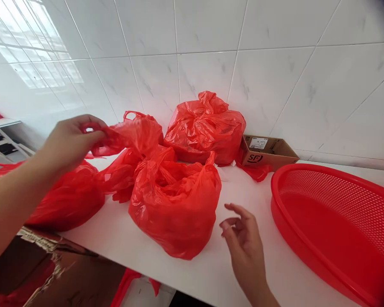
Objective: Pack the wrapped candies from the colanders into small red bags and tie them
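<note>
While the left hand (71, 143) pinches the top of a red plastic bag (137, 136), the right hand (243, 243) hangs empty, fingers loosely curled, near a bulging red bag (176, 209). Contents hidden by opaque plastic. Red perforated basket (294, 170) at right, cut off by frame; SF cardboard box (269, 151) against tiled wall (205, 47)
</note>
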### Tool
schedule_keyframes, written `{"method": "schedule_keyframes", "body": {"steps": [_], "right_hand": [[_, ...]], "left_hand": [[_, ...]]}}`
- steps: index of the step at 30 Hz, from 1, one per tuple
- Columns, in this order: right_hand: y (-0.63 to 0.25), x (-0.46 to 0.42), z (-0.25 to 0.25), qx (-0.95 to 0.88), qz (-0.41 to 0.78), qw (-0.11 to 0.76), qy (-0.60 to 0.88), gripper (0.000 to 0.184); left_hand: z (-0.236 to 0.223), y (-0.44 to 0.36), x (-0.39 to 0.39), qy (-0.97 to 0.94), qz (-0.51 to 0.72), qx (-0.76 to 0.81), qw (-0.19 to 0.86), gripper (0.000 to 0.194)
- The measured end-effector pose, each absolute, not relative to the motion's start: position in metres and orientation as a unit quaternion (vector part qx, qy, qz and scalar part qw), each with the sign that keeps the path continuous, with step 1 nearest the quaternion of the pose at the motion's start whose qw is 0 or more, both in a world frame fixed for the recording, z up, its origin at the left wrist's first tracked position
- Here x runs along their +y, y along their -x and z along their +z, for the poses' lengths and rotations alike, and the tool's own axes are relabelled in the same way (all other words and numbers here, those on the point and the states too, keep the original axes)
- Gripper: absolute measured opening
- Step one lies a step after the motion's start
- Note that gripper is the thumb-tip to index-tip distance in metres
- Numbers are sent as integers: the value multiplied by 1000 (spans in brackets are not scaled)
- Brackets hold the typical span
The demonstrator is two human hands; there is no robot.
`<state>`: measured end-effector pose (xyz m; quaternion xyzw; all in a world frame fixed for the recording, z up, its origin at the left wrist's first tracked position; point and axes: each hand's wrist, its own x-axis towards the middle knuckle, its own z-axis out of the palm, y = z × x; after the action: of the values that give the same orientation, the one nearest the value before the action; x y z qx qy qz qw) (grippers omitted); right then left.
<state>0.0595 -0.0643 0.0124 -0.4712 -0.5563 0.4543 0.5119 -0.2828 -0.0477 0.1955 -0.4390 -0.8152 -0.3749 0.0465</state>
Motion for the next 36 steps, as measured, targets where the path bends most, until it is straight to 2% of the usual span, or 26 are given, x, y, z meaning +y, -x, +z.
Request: {"method": "schedule_keyframes", "body": {"steps": [6,10,12,17,20,24,26,31,36], "right_hand": [[-46,-32,81,-668,289,589,351,28],[-8,-7,132,-763,158,593,204,17],[21,12,156,-818,136,535,162,17],[104,53,179,-946,102,218,216,23],[143,56,170,-966,91,113,213,14],[162,46,155,-971,79,8,224,10],[159,46,152,-973,74,1,220,11],[133,61,148,-980,83,53,173,17],[113,66,143,-981,98,97,139,21]], "left_hand": [[144,299,-45,552,-238,-792,108,16],[139,300,-47,568,-228,-785,100,10],[154,308,-50,521,-273,-799,126,16],[197,335,-68,375,-414,-808,185,43],[201,339,-79,369,-422,-799,216,39],[174,329,-84,456,-359,-782,226,26],[149,319,-81,524,-320,-764,197,21],[86,295,-55,668,-181,-719,62,12],[69,291,-13,709,-81,-700,-7,19]]}}
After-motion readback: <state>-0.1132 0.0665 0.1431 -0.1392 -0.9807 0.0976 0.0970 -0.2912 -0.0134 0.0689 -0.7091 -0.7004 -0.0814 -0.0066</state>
